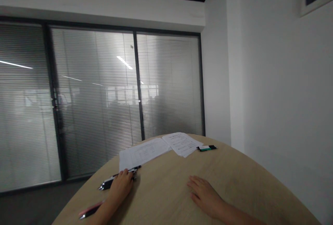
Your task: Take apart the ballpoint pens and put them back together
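On the left side of the wooden table, my left hand (122, 185) lies closed over a small bunch of dark and silver pens (106, 184). Their tips stick out to the left of the hand and their other ends to the right; the grip itself is partly hidden under the fingers. My right hand (204, 194) rests on the tabletop with its fingers stretched out, holding nothing. Beside my left forearm lie a pink pen and a dark pen (91, 211), partly covered by the arm.
Two printed paper sheets lie toward the far edge, a left sheet (145, 152) and a right sheet (182, 143). Near them is a small group of black, white and green items (206, 148). The rounded table (161, 197) faces glass panels with blinds (96, 103); a white wall (281, 89) stands right.
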Motion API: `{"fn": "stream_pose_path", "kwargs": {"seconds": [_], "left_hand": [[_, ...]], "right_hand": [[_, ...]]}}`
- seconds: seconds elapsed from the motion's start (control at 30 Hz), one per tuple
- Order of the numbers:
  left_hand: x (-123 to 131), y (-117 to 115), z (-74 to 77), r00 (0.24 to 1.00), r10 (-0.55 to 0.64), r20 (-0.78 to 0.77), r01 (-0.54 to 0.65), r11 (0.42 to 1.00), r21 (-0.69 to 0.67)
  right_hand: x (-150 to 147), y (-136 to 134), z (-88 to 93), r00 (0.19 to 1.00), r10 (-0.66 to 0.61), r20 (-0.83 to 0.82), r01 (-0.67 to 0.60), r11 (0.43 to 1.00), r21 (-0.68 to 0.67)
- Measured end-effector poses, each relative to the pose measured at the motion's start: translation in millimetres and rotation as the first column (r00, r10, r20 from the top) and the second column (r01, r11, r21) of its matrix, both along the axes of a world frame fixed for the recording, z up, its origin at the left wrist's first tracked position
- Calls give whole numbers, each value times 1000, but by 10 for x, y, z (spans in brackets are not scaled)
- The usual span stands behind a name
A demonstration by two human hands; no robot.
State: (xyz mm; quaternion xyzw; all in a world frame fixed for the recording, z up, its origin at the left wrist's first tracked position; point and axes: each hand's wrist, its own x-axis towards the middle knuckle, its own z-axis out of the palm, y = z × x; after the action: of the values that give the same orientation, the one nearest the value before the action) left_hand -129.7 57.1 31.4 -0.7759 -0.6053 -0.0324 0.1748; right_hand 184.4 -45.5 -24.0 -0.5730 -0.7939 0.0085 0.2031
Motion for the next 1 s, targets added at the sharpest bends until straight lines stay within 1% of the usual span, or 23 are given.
{"fn": "stream_pose_path", "kwargs": {"seconds": [0.17,0.3,0.43,0.57,0.63,0.67,0.7,0.73,0.77,0.8,0.87,0.9,0.93,0.97,1.0], "left_hand": [[29,-9,48,999,-30,-12,29,999,-40],[48,-4,23,998,-46,-32,44,998,-47],[84,-22,10,993,-113,-44,111,993,-45],[169,-67,64,987,-161,-19,161,987,-2],[226,-89,87,980,-195,41,193,980,47],[257,-99,93,964,-237,119,228,970,85],[290,-110,94,928,-289,237,264,955,133],[325,-121,91,860,-342,380,292,938,185],[364,-135,85,758,-382,529,305,924,231],[406,-152,80,630,-401,665,306,915,262],[497,-202,73,353,-360,863,310,916,255],[543,-236,72,205,-307,929,328,916,230],[588,-273,71,51,-219,974,355,916,188],[630,-313,71,-98,-107,989,400,906,137],[668,-353,69,-221,4,975,432,897,94]], "right_hand": [[7,6,-27,1000,-2,-21,3,1000,17],[17,13,-36,1000,5,-24,-5,1000,17],[20,5,-10,1000,10,-12,-10,1000,6],[18,-7,24,1000,6,9,-6,1000,-9],[17,-13,34,1000,14,14,-14,1000,-11],[17,-15,36,1000,18,12,-18,1000,-12],[17,-16,35,1000,20,6,-20,1000,-11],[19,-15,31,1000,21,-3,-21,1000,-10],[21,-11,24,1000,22,-15,-22,1000,-9],[25,-5,14,999,22,-30,-23,1000,-8],[43,18,-7,997,26,-76,-27,1000,-11],[57,34,-16,993,26,-117,-28,999,-17],[74,51,-22,984,23,-174,-28,999,-26],[95,68,-24,968,17,-249,-28,999,-40],[116,83,-22,942,6,-335,-27,998,-59]]}}
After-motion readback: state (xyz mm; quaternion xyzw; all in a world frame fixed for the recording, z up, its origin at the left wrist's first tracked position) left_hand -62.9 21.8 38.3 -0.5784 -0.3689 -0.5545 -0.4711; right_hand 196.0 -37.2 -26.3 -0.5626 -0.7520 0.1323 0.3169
